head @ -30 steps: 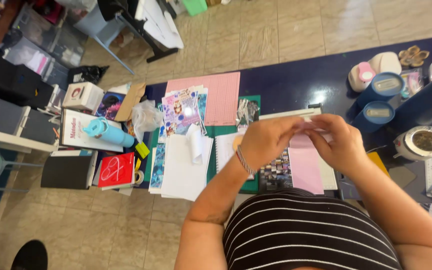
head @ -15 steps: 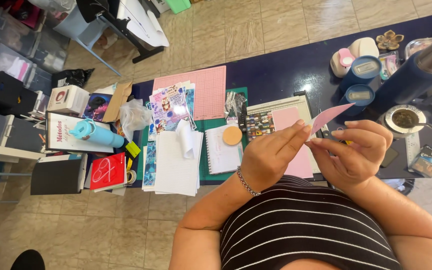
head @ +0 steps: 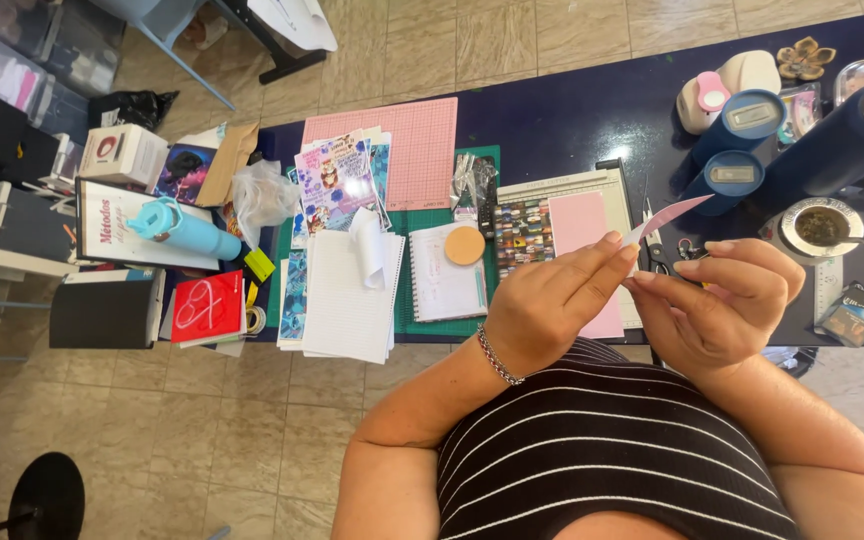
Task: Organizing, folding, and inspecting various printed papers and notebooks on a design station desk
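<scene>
My left hand (head: 552, 305) has its fingers closed, pinching the near end of a pink paper strip (head: 667, 217). My right hand (head: 717, 300) is half curled, fingertips just beside that pinch; I cannot tell if they touch. The strip rises far and right above the dark table (head: 572, 120), over the paper trimmer (head: 562, 185) and pink sheet (head: 580, 225).

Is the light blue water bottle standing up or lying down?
Lying down. The water bottle rests on its side across a book, lid end pointing left.
</scene>
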